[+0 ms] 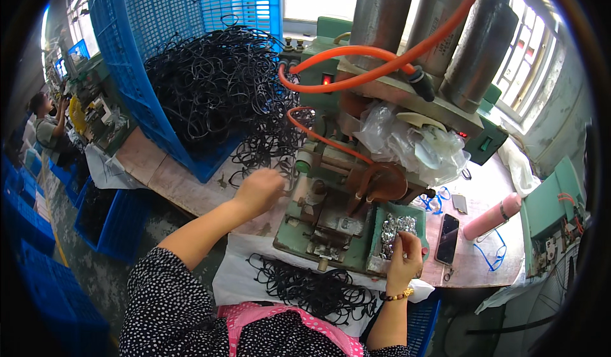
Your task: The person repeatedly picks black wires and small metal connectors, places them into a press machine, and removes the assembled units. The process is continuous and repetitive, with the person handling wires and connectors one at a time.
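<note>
My left hand (262, 190) is curled closed beside a loose spread of black cord loops (267, 147) on the table; what its fingers hold, if anything, is hidden. My right hand (405, 260) is at the near side of a small green tray (377, 233) of shiny little metal pieces (398, 224). Thumb and fingers are pinched together over those pieces, and I cannot make out what is between them. Left of the tray stands a green bench press (299, 233) with a metal work area. More black loops (312, 287) lie on white cloth at my lap.
A large blue crate (137, 96) full of black loops tilts at the left. Orange hoses (382, 80) and metal cylinders (382, 13) rise above the press. At right are a phone (447, 239), a pink bottle (493, 217) and blue cord (493, 255). Another person (48, 124) works far left.
</note>
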Demonstrator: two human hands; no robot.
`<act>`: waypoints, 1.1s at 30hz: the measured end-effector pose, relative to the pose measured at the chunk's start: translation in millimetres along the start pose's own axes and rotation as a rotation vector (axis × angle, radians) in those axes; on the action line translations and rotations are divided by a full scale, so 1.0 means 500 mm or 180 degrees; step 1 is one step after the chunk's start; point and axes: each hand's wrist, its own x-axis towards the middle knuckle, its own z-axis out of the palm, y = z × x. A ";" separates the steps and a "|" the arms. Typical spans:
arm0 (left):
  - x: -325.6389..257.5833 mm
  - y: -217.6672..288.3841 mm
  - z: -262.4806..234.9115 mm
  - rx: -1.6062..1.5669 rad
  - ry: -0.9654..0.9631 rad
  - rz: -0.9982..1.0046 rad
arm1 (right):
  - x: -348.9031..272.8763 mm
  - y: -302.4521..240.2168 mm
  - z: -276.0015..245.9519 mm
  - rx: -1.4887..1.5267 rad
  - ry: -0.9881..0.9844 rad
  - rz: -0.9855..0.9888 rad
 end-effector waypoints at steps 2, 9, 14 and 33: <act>-0.034 0.014 -0.022 -0.0821 0.0552 -0.0605 | -0.003 0.013 0.011 0.0394 0.0108 0.0151; -0.113 0.035 -0.086 -0.1824 -0.1003 -0.3000 | -0.009 0.012 0.005 0.0075 0.0122 -0.0323; -0.131 0.057 -0.075 -0.3093 -0.0102 -0.3360 | -0.007 -0.014 0.001 0.0884 -0.0008 0.0506; -0.088 0.175 -0.142 -0.4482 0.0845 -0.2541 | 0.007 -0.163 0.024 0.2557 -0.0634 0.0629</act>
